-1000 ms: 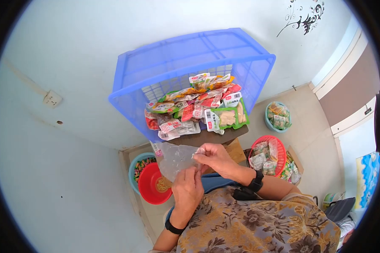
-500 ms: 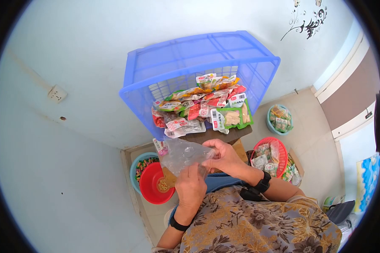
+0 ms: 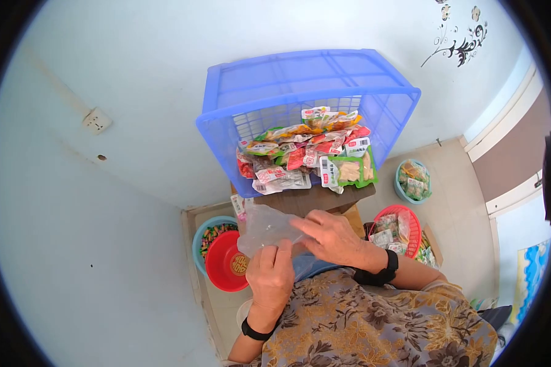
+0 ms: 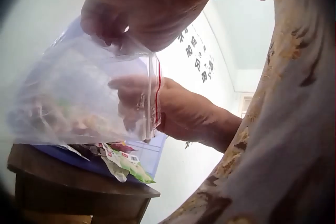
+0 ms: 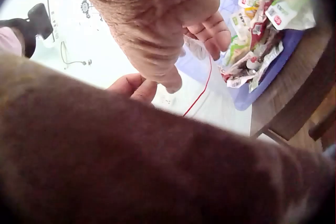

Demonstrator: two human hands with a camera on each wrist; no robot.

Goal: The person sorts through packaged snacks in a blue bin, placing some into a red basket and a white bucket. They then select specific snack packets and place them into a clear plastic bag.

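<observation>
A clear zip-lock bag (image 3: 266, 229) with a red line along its mouth hangs between the hands, in front of the crate. The left hand (image 3: 269, 275) pinches the bag's edge between thumb and fingers. At the bag's mouth is the right hand (image 3: 337, 238), its fingers fairly straight and spread. Through the clear film in the left wrist view, the fingers of the right hand (image 4: 181, 109) show pointing into the bag area. The right wrist view shows its fingers (image 5: 212, 32) extended beside the film, with the left hand's fingertips (image 5: 137, 88) close by.
A blue plastic crate (image 3: 309, 70) lies on its side on a brown stool (image 3: 306, 200), holding several food packets (image 3: 291, 156). A red basin (image 3: 220, 269) and a light-blue basin (image 3: 197, 244) stand left. A red basket (image 3: 417, 229) and a blue basket (image 3: 404, 194) with packets stand right.
The right hand has gone from pinching the bag's edge to straighter fingers over its mouth. The left hand keeps its pinch. The head view has shifted, so the scene sits further right.
</observation>
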